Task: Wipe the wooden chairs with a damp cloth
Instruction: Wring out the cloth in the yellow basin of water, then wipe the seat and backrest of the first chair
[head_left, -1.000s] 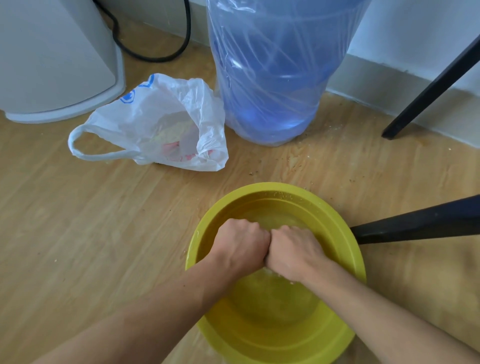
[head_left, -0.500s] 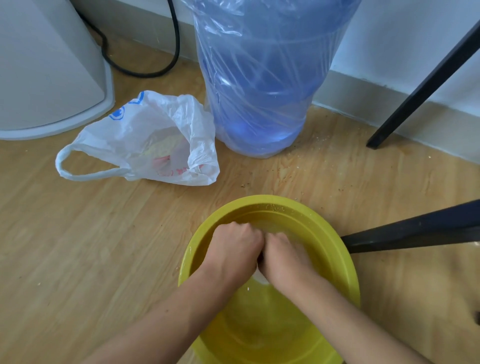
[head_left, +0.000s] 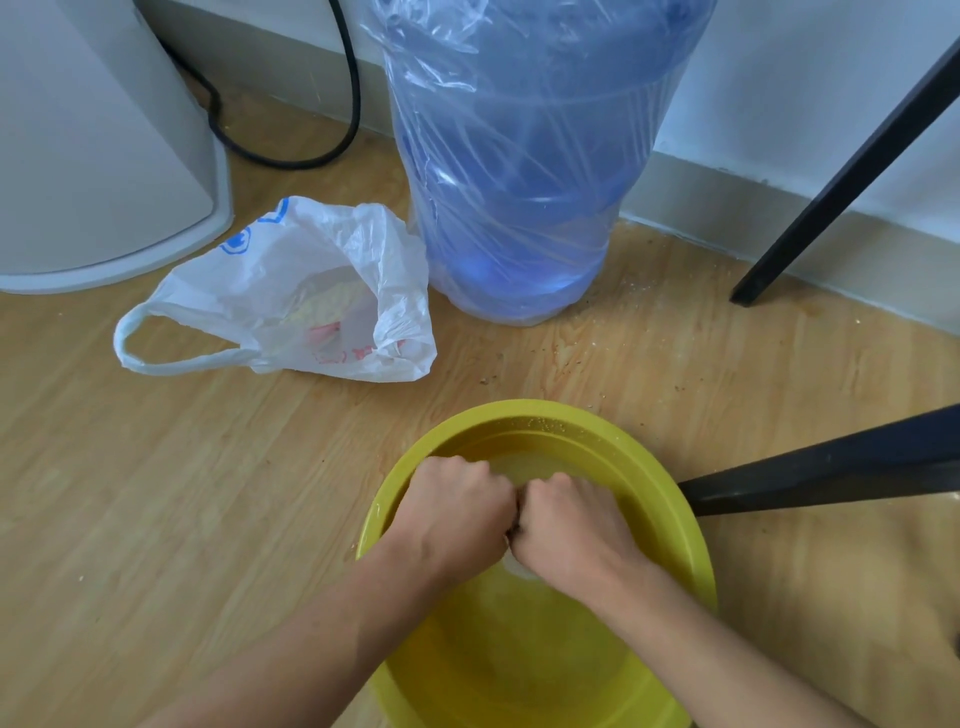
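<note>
No chair has been wiped yet, so I think this is only the start: the cloth is getting wet and squeezed first. The left hand and the right hand are both closed into fists, pressed knuckle to knuckle over the bowl. Only a small white bit of cloth shows under them, so they seem to be wringing it. The yellow bowl sits on the floor and has some water in it. A dark leg comes in just right of the bowl; I cannot tell if it is a chair's. Behind the bowl stands a big blue jug in clear wrap. Behind and left of the bowl lies a white bag with something pale inside.
</note>
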